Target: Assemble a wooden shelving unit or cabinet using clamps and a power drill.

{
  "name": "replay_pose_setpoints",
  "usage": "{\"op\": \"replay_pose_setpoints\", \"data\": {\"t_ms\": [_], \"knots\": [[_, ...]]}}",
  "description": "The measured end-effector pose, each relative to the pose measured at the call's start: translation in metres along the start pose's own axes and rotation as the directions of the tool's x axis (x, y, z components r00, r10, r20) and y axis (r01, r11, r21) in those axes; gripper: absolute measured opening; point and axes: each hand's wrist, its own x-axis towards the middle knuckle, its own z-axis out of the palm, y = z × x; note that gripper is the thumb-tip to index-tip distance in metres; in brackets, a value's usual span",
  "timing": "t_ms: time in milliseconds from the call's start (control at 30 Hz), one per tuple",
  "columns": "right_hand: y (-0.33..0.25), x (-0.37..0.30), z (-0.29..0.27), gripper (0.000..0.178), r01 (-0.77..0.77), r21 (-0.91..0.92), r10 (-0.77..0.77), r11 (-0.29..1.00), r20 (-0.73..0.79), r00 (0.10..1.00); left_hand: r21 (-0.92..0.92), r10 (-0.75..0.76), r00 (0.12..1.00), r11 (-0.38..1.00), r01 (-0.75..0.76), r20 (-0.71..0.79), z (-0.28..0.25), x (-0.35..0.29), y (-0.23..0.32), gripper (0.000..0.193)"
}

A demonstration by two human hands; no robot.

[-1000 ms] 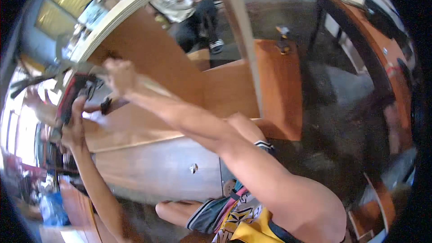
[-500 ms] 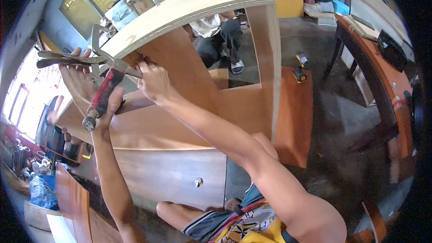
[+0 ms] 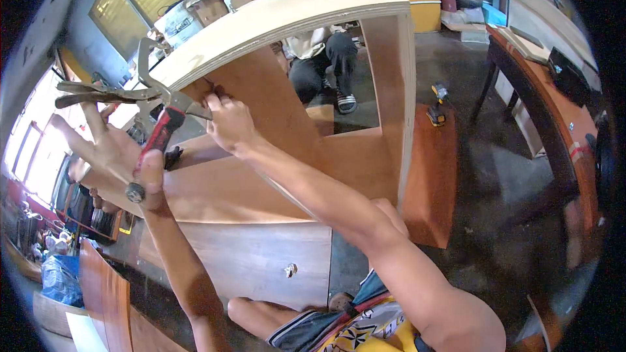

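Workshop floor (image 3: 515, 176) left open at right, plywood cabinet (image 3: 287, 13) set on it, its top edge pinched by right hand (image 3: 228, 120), clamp (image 3: 153, 114) seemingly steadied against spread left hand (image 3: 114, 150), drill (image 3: 435, 105) lying beyond.

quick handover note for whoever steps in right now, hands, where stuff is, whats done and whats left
Left hand: fingers spread open, palm against the red-handled tool at the cabinet's left corner.
Right hand: fingertips pinching at the underside of the curved plywood top, beside the locking pliers clamped there.
Cabinet frame lies on the floor; cordless drill sits on the panel to its right.
Done: clamp is on. Left: the corner joint is not visibly fastened.
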Motion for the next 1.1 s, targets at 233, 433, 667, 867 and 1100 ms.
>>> {"op": "replay_pose_setpoints", "data": {"t_ms": [233,433,667,867,1100], "knots": [[-0.001,0.01,-0.011,0.023,0.03,-0.032,-0.027,0.999,0.075,0.997,0.168,-0.049,0.998,0.985,0.041,0.045,-0.023,0.004,-0.017,0.081],[0.0,0.003,-0.009,0.017,0.014,-0.025,-0.015,1.0,-0.002,1.0,0.229,-0.049,0.999,0.972,0.051,-0.012,-0.01,-0.016,-0.007,0.067],[0.004,0.001,-0.016,0.017,0.05,-0.104,-0.048,0.993,0.022,0.999,-0.015,-0.009,0.964,1.0,0.005,-0.266,0.004,-0.019,-0.02,0.066],[-0.012,-0.028,-0.028,0.039,-0.118,0.194,0.09,0.974,0.147,0.985,0.531,0.32,0.946,0.794,-0.297,0.051,-0.053,-0.014,-0.041,0.036],[0.008,-0.062,-0.015,0.077,0.194,0.216,-0.162,0.957,-0.159,0.974,0.376,0.24,0.955,0.912,-0.161,-0.173,-0.094,-0.019,-0.058,0.019]]}}
